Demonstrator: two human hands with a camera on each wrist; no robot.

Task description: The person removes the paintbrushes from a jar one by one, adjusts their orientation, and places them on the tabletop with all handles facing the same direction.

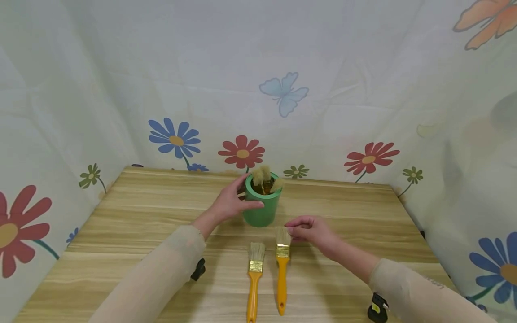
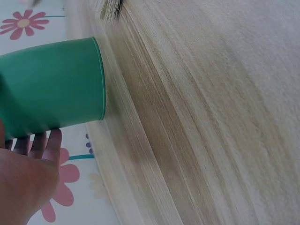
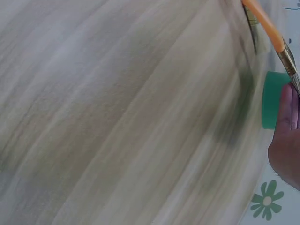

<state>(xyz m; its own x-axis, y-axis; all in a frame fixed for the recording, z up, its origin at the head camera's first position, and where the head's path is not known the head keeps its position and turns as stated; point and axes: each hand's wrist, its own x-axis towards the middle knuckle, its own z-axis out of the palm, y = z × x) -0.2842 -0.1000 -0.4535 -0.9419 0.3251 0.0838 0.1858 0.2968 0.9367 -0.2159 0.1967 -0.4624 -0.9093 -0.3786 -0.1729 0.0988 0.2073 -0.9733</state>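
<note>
Gripping a round green cup (image 1: 261,213) of pale-bristled brushes (image 1: 265,173) on the wood-grain desk (image 1: 161,202), the left hand (image 1: 229,202) curled round its side; the right hand (image 1: 313,231) pinched a flat, orange-handled paintbrush (image 1: 282,276) by its bristles, beside a matching brush (image 1: 253,291).

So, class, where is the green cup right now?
In the head view, the green cup is near the centre, toward the far edge of the table, gripped by the left hand on its left, beyond the brush the right hand pinches.
</note>
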